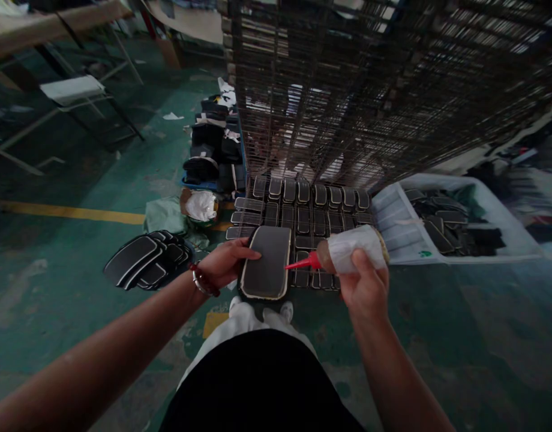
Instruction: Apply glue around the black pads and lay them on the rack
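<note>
My left hand (225,262) grips the left edge of a dark padded panel (267,262), thumb on its face. The panel is rounded at the corners and has a pale rim. In my right hand (367,281) is a squeeze bottle (354,249) wrapped in white, tipped on its side. Its red nozzle (302,261) points left, the tip at the panel's right edge; whether it touches I cannot tell. Below and beyond the held panel, similar panels (320,219) lie in rows on a rack.
A tall wire rack (348,96) rises ahead. To the right stands a white plastic bin (397,225) with dark pieces inside. A pile of panels (141,258) is at the left, near a green sack (163,215). Stacked black pieces (208,141) and a stool (73,90) are farther off.
</note>
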Motion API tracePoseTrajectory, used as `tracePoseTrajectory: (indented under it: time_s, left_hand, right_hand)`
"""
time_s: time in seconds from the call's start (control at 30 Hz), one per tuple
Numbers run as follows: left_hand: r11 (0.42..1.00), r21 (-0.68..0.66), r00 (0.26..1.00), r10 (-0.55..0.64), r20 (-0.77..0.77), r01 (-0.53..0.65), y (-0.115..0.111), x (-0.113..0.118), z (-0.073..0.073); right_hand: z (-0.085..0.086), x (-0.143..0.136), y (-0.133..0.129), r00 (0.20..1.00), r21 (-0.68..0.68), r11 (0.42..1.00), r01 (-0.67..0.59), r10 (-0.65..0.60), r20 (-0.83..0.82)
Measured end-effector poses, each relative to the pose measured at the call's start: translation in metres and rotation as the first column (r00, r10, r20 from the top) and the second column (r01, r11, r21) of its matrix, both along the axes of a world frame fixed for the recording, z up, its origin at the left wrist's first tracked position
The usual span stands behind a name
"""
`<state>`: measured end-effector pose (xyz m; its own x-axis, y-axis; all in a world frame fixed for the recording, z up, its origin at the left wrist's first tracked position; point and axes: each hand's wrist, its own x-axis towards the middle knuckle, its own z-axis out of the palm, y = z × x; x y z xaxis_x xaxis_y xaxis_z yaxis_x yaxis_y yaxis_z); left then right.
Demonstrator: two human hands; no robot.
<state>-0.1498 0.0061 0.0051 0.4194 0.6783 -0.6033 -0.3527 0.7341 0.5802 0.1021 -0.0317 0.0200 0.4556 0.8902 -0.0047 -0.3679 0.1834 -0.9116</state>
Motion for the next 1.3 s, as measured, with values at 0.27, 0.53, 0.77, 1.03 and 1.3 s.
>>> tracePoseTrajectory:
  time_s: [0.27,0.53,0.77,1.03,1.3]
  left_hand:
    - [0.996,0.061,0.998,-0.064,0.008,0.063,-0.008,0.002,0.011]
    - [0.995,0.09,0.997,-0.033,-0.067,0.039,-0.007,0.006,0.004]
    - [0.988,0.14,0.996,-0.053,-0.067,0.062,-0.012,0.023,-0.002]
    - [0.988,0.133,0.996,-0.069,-0.05,0.075,-0.014,0.049,-0.005]
    - [0.997,0.069,0.999,-0.021,-0.05,0.024,-0.001,0.077,-0.009]
  right_hand:
    - [-0.003,0.018,0.058,0.998,-0.053,0.996,0.067,-0.067,0.004]
    - [-0.001,0.013,0.034,0.995,-0.23,0.971,-0.07,0.052,-0.085]
    - [-0.003,0.01,0.044,0.991,-0.148,0.989,-0.024,0.005,-0.131]
    - [-0.016,0.015,0.05,0.998,0.024,0.998,0.059,-0.059,-0.007]
    - [-0.028,0.05,0.027,0.993,-0.067,0.991,-0.116,0.118,0.022]
